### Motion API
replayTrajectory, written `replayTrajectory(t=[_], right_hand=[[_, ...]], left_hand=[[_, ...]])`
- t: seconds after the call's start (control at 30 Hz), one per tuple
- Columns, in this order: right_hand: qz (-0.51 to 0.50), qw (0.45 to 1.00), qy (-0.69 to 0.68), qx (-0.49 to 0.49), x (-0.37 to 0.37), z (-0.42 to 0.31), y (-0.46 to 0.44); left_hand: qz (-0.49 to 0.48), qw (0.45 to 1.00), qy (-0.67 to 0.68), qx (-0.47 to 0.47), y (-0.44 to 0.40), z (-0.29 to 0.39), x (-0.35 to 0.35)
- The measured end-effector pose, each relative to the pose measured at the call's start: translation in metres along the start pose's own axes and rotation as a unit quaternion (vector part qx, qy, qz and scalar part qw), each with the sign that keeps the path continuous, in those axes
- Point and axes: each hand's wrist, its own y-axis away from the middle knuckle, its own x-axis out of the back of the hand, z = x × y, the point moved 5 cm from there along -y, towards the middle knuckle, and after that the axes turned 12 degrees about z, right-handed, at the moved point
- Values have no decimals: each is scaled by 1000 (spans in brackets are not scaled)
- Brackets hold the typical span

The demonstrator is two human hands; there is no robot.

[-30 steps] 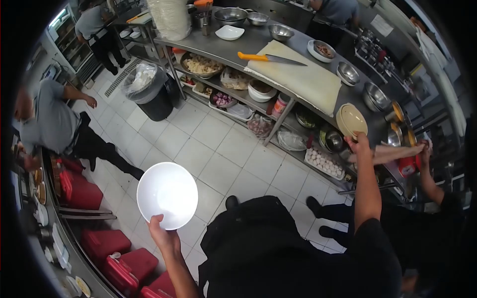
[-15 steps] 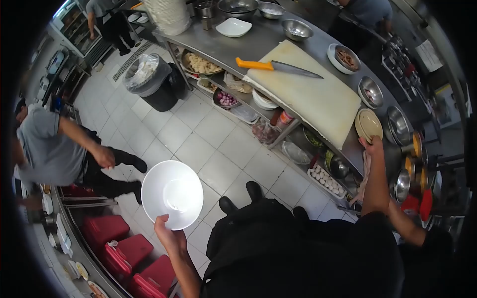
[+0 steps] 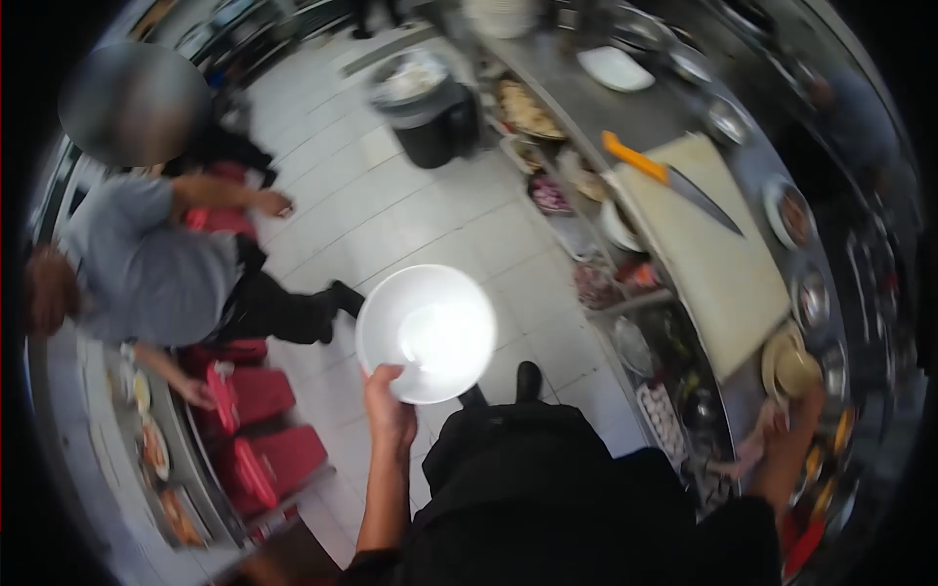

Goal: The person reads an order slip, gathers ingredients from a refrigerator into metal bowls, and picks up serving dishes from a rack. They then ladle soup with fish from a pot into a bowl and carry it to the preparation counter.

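Left hand [image 3: 392,410] forward, gripping white bowl [image 3: 430,330], right hand [image 3: 805,402] outstretched, holding tan dishware [image 3: 784,357]

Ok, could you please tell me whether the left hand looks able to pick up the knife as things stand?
Probably not: the left hand holds the white bowl, and the knife lies well away on the cutting board.

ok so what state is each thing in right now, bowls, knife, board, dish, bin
white bowl, gripped at the rim by the left hand, no food visible inside
beige bowl, gripped by the right hand, too blurred to tell if stacked
knife, lying on the board, not held
cutting board, lying on the counter
white dish, on the counter
trash bin, upright, open, lined
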Motion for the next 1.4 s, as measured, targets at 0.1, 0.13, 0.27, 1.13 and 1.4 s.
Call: replayTrajectory(t=[0.1, 0.13, 0.27, 1.13, 1.4], right_hand=[[-3, 995, 59, 77, 14, 0, -37], [-1, 991, 83, 103, 20, -2, -45], [5, 892, 261, 369, 32, -16, -68], [-505, 847, -94, 137, -482, -423, 339], [-722, 668, -11, 182, -674, -471, 780]], left_hand=[[20, 999, 3, -25, 9, 12, -3], [31, 999, 8, -23, 13, 18, -6], [60, 997, 18, -43, 1, 25, 10], [246, 941, 198, -119, -94, 111, 105], [373, 856, 294, -204, -90, 165, 214]])
